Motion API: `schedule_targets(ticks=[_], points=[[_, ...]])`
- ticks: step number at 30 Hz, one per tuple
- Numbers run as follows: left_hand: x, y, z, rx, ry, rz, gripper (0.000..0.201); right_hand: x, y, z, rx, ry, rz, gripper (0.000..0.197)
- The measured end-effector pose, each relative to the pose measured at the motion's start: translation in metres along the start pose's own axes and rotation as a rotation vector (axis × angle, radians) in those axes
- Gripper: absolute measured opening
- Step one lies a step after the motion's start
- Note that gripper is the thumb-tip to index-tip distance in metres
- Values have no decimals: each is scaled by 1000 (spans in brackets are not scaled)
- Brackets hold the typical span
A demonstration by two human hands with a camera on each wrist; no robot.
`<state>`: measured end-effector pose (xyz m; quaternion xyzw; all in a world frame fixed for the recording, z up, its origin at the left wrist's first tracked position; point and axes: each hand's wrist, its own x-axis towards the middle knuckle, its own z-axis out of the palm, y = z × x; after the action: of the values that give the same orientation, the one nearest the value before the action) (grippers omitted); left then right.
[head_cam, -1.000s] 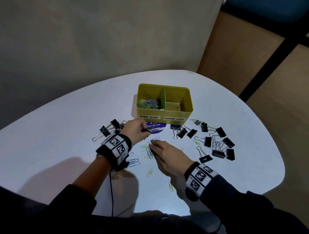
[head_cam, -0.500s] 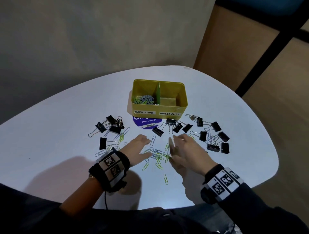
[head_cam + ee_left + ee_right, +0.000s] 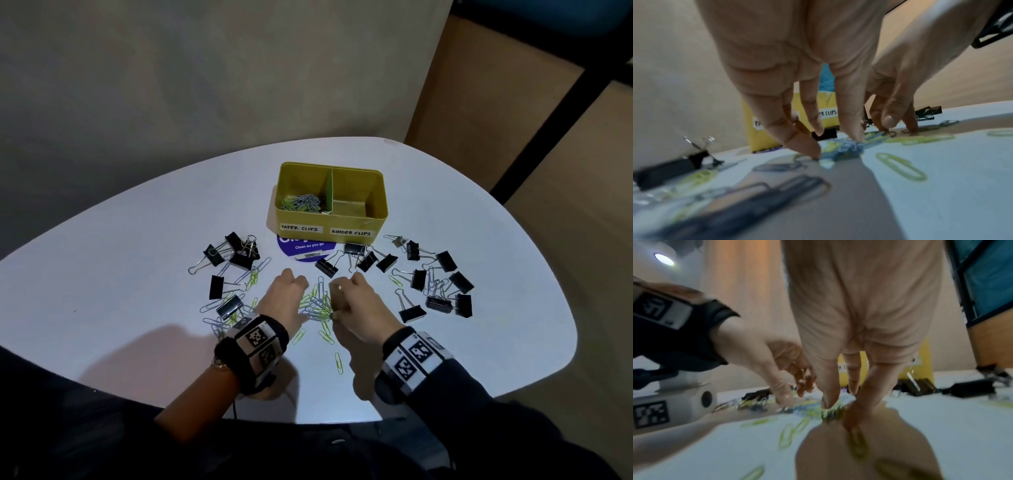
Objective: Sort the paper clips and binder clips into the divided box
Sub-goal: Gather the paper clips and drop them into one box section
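Paper clips were the step in hand, imo, not the binders yet. From the head cam I had both hands down on the white table [image 3: 137,240] at about 6 o'clock from the yellow divided box [image 3: 329,219], raking a loose heap of green + silver paper clips [image 3: 317,305] together between them.

Left hand [image 3: 286,296] sat on the 9 o'clock side of the heap, fingers curled down, tips on the tabletop. Left wrist cam showed its fingertips [image 3: 812,150] a bit spread and pressing right at the edge of the bunched clips; couldn't tell if anything was actually pinched. Right hand [image 3: 359,301] was on the 3 o'clock side, and the right wrist cam had its thumb and finger closing on a wad of green clips [image 3: 831,413], so I'd call that a pinch, blurry tho.

Box status: left compartment, labelled PAPER CLIPS, already had a small pile in it [image 3: 303,204]; the BINDER CLIPS side looked empty. Black binder clips lay scattered in two groups, one at 8 o'clock from the box [image 3: 233,257], one at 4 o'clock [image 3: 435,287], none touched.

Next move, my guess: squeeze the heap tight btwn both hands, lift, carry to 12 o'clock, drop in the left compartment only. Stragglers nearer me [image 3: 338,363] would need a 2nd pass.
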<state>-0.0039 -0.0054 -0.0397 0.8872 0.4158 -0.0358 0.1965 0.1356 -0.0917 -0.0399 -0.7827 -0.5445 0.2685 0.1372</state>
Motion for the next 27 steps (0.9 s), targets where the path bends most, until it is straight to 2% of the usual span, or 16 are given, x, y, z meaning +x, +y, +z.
schedule_targets(ticks=[1, 2, 5, 8, 10, 12, 15, 19, 22, 27], points=[[-4, -4, -4, 41, -6, -28, 67, -5, 1, -9, -25, -1, 1, 53], [-9, -9, -9, 101, -38, -52, 78, -11, 4, -18, -67, -22, 7, 65], [-22, -22, -11, 262, -159, -145, 94, -35, 14, -28, -104, -167, 60, 110], [-24, -27, -6, 274, -189, -202, 102, -40, 18, -10, -52, -242, 18, 120], [-18, -25, -6, 192, -224, -208, 113, -31, 15, 1, -40, -197, -34, 123], [-11, -19, -4, 141, -214, -178, 114, -15, 11, 8, -12, -149, -54, 127], [-1, -12, 2, 58, -137, -138, 102, 14, 6, 13, 55, -105, -49, 115], [12, -12, 5, -74, -35, -118, 64, 39, 2, 10, 38, -96, -135, 74], [17, -17, 6, -74, 6, -110, 44, 41, 2, 12, -51, -107, -233, 49], [25, -18, 1, 58, -11, -60, 29, 41, 3, 20, -154, 41, -377, 20]])
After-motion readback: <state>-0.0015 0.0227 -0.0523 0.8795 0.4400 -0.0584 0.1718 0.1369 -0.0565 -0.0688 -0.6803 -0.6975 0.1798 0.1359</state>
